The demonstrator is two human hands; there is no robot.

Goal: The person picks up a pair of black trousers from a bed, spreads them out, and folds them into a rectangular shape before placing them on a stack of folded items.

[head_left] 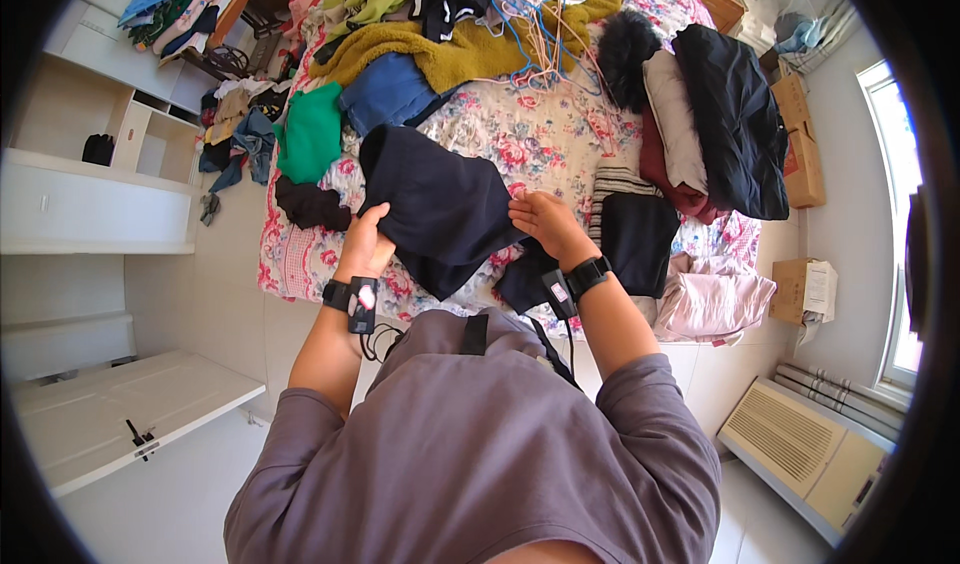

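Both my hands hold up a dark navy garment (440, 199) above the near side of the bed; its exact kind is hidden by the folds. My left hand (370, 239) is closed on its left edge, thumb on top. At its right edge, my right hand (548, 224) pinches the cloth. Below it, more dark cloth (528, 276) lies on the bed. Left of the held garment are a crumpled black garment (312, 205) and a green garment (312, 134). A folded blue garment (388, 94) lies just beyond.
Across the flowered bedspread (470, 114) lie a mustard fleece (430, 52), tangled hangers (545, 34), a black jacket (730, 114), folded black clothing (637, 239) and pale pink clothing (715, 299). A white cabinet (90, 209) stands left; a cardboard box (800, 289) and an air conditioner (800, 444) are right.
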